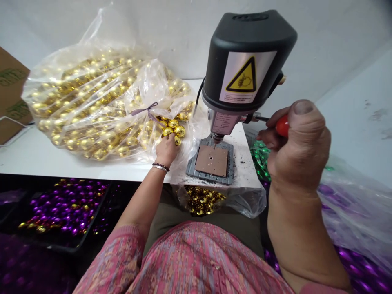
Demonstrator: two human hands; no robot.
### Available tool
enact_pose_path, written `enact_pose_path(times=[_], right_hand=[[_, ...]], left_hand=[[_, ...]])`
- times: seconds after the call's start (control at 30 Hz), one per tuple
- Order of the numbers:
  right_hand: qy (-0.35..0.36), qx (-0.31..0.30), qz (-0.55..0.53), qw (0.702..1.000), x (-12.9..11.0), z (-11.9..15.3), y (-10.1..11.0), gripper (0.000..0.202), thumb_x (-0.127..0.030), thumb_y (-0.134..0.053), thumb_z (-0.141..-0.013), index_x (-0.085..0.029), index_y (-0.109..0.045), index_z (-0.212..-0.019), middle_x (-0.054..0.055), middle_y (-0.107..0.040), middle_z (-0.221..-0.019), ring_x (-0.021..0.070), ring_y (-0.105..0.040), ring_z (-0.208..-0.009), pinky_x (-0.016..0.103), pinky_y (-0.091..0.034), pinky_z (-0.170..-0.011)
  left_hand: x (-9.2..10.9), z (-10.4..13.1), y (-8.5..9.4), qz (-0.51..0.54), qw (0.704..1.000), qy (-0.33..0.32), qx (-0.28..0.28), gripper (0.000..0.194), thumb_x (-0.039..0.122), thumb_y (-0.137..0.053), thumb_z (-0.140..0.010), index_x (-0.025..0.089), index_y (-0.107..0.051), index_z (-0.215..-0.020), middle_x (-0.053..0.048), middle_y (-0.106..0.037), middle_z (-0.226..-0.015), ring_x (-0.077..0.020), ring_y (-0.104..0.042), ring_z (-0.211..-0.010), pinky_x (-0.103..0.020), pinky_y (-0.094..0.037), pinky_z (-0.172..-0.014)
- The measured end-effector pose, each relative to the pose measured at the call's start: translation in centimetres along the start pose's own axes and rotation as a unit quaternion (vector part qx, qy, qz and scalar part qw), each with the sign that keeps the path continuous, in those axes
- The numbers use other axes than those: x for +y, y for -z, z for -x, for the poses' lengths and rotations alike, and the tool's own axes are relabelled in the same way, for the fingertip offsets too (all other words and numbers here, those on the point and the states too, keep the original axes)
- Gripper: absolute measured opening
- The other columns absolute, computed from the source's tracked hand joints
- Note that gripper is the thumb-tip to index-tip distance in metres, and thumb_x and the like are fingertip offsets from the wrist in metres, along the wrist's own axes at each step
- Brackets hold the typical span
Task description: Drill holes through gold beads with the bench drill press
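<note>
A black drill press (248, 57) with a yellow warning label stands on the white table. My right hand (295, 143) is wrapped round the red knob (282, 125) of its lever. Below the drill bit a brown square plate (211, 160) with a small central hole lies on the grey base (192, 168); no ball sits on it. My left hand (167, 150) has its fingers closed on a gold ball (177, 141) at the mouth of a clear plastic bag (92, 102) full of gold balls. More gold balls (173, 123) lie just beyond the fingers.
A purple ribbon (143, 109) lies on the bag. At the far left is a cardboard box (12, 87). Purple and gold balls fill a black tray (67, 204) below the table. Gold pieces (205, 200) hang in plastic at the front edge. Green balls (261, 157) show at the right.
</note>
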State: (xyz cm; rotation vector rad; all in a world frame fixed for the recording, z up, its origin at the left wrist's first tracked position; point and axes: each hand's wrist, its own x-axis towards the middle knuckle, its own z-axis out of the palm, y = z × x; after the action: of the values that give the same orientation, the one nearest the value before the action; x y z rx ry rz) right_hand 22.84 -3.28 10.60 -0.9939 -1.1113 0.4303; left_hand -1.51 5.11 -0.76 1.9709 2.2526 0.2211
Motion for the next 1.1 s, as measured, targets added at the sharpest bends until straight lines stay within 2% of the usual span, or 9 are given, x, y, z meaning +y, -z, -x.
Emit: enact_pose_path(times=[0.1,0.2,0.3,0.37,0.43,0.5,0.7,0.83,1.1], right_hand=[[0.009,0.003,-0.004,1.000,0.3,0.1,0.0,0.043,-0.051,-0.046,-0.093,-0.015,-0.053,-0.071,-0.004,-0.048,-0.064,0.0019,-0.048,-0.053,0.018,-0.036,-0.046],[0.012,0.003,-0.014,1.000,0.4,0.2,0.0,0.042,-0.052,-0.047,-0.093,-0.016,-0.053,-0.072,-0.004,-0.049,-0.066,0.0022,-0.049,-0.055,0.018,-0.037,-0.048],[0.016,-0.001,-0.023,1.000,0.3,0.3,-0.2,0.043,-0.053,-0.049,-0.092,-0.016,-0.052,-0.071,-0.005,-0.047,-0.065,0.0023,-0.047,-0.055,0.019,-0.037,-0.051],[0.017,-0.004,-0.021,1.000,0.0,0.2,-0.2,0.044,-0.055,-0.051,-0.090,-0.017,-0.050,-0.068,-0.005,-0.045,-0.063,0.0024,-0.044,-0.054,0.020,-0.035,-0.052],[0.016,-0.010,-0.011,1.000,-0.5,0.0,-0.1,0.045,-0.055,-0.053,-0.089,-0.018,-0.049,-0.065,-0.005,-0.045,-0.062,0.0031,-0.040,-0.052,0.022,-0.034,-0.052],[0.015,-0.018,0.022,0.999,-1.2,-0.4,0.1,0.044,-0.054,-0.053,-0.089,-0.018,-0.051,-0.064,-0.005,-0.046,-0.061,0.0038,-0.040,-0.053,0.023,-0.036,-0.054],[0.023,-0.027,0.146,0.989,-3.3,-2.9,0.3,0.039,-0.037,-0.044,-0.093,-0.016,-0.061,-0.065,-0.004,-0.049,-0.058,0.0029,-0.045,-0.055,0.022,-0.036,-0.059],[0.008,-0.030,0.171,0.985,-3.6,-5.5,-0.1,0.037,-0.036,-0.045,-0.089,-0.012,-0.064,-0.069,-0.005,-0.055,-0.062,0.0009,-0.043,-0.053,0.019,-0.033,-0.054],[-0.018,-0.029,0.122,0.992,-2.5,-9.1,-1.2,0.041,-0.033,-0.041,-0.090,-0.010,-0.053,-0.058,-0.008,-0.050,-0.049,-0.0025,-0.043,-0.048,0.012,-0.038,-0.056]], left_hand=[[-0.3,0.5,-0.1,0.025,1.000,0.001,0.010,0.045,0.029,-0.065,-0.082,0.011,-0.059,-0.123,-0.022,-0.068,-0.111,-0.0358,-0.066,-0.105,-0.044,-0.050,-0.087],[-0.4,1.7,0.2,0.208,0.978,-0.035,0.003,0.052,0.027,-0.070,-0.075,0.012,-0.057,-0.123,-0.015,-0.069,-0.103,-0.0282,-0.066,-0.098,-0.039,-0.051,-0.085],[0.1,3.2,0.7,0.461,0.879,-0.077,-0.095,0.066,0.031,-0.071,-0.075,0.015,-0.048,-0.134,-0.008,-0.068,-0.099,-0.0191,-0.065,-0.086,-0.033,-0.053,-0.079],[0.8,4.1,0.8,0.556,0.809,-0.090,-0.168,0.068,0.033,-0.072,-0.074,0.018,-0.047,-0.136,-0.006,-0.067,-0.103,-0.0162,-0.064,-0.083,-0.033,-0.055,-0.079],[1.6,4.6,0.5,0.597,0.770,-0.080,-0.211,0.063,0.033,-0.072,-0.073,0.021,-0.049,-0.130,-0.005,-0.064,-0.109,-0.0153,-0.066,-0.083,-0.034,-0.056,-0.080],[2.3,4.8,0.0,0.611,0.757,-0.055,-0.226,0.057,0.034,-0.072,-0.073,0.021,-0.049,-0.124,-0.005,-0.063,-0.109,-0.0155,-0.067,-0.083,-0.035,-0.057,-0.079],[4.3,4.3,-1.3,0.530,0.829,-0.070,-0.162,0.047,0.038,-0.075,-0.072,0.019,-0.051,-0.108,-0.004,-0.068,-0.094,-0.0162,-0.066,-0.088,-0.029,-0.053,-0.079],[4.9,3.8,-2.1,0.497,0.855,-0.062,-0.137,0.048,0.039,-0.078,-0.072,0.020,-0.054,-0.109,-0.004,-0.071,-0.096,-0.0173,-0.067,-0.089,-0.029,-0.053,-0.080],[5.4,3.6,-2.6,0.411,0.901,-0.085,-0.112,0.057,0.036,-0.081,-0.070,0.018,-0.060,-0.120,-0.006,-0.072,-0.107,-0.0187,-0.067,-0.092,-0.032,-0.053,-0.084]])
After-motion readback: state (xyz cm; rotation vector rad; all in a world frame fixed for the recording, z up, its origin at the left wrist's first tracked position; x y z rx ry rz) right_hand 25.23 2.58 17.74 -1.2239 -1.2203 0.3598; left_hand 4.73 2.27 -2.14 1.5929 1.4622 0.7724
